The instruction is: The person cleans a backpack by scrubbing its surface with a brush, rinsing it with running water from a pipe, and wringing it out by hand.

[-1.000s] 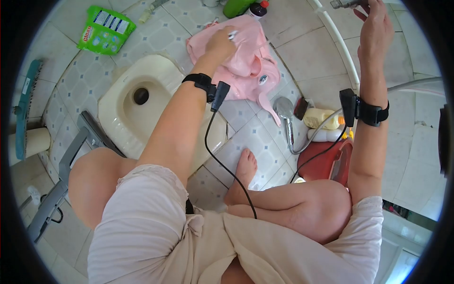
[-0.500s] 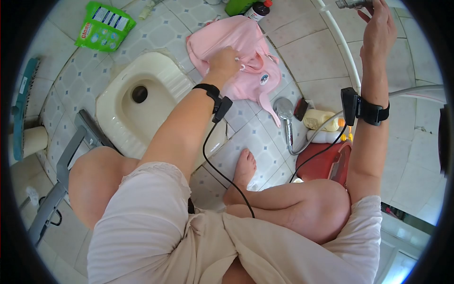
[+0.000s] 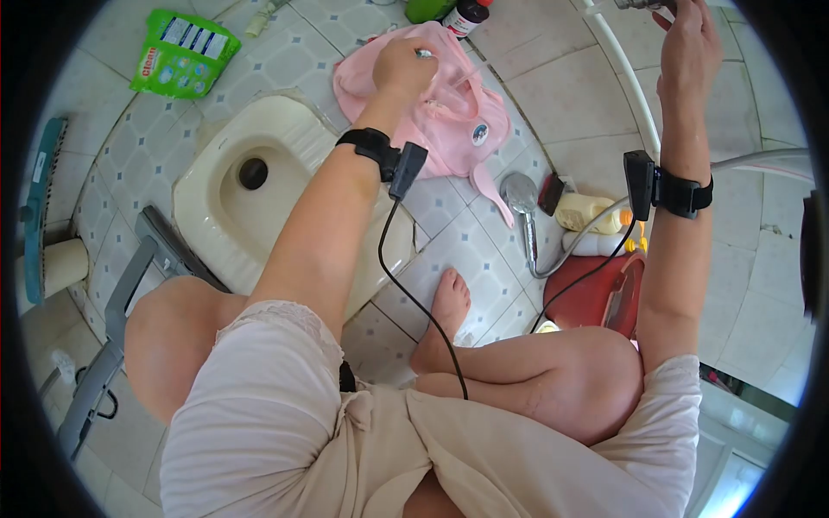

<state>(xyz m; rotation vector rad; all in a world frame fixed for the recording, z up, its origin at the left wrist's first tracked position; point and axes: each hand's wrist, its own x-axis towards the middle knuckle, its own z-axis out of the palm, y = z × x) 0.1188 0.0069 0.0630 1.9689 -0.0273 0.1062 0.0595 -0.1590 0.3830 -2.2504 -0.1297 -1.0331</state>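
My left hand (image 3: 404, 67) is closed over the pink fabric bag (image 3: 458, 142), near its far edge. A small whitish bit shows at its fingers, too small to name. The bag lies spread on the tiled floor, with a round picture patch (image 3: 481, 133) on it and a strap trailing toward me. At the top right, my right hand (image 3: 691, 52) is raised, its fingers bent around a metal tap (image 3: 641, 3) that the frame edge partly cuts off. Both wrists wear black straps with cabled devices.
Left of the bag is a squat toilet (image 3: 285, 116). A green wipes pack (image 3: 186, 53) and a dark bottle (image 3: 467, 17) lie beyond. Right of my foot are a shower head (image 3: 520, 193), bottles (image 3: 589, 213) and a red basin (image 3: 583, 276). A grey frame (image 3: 129, 293) stands left.
My left hand has moved up and away across the bag, and the fabric has shifted a little with it. My right hand stays by the tap, slightly higher.
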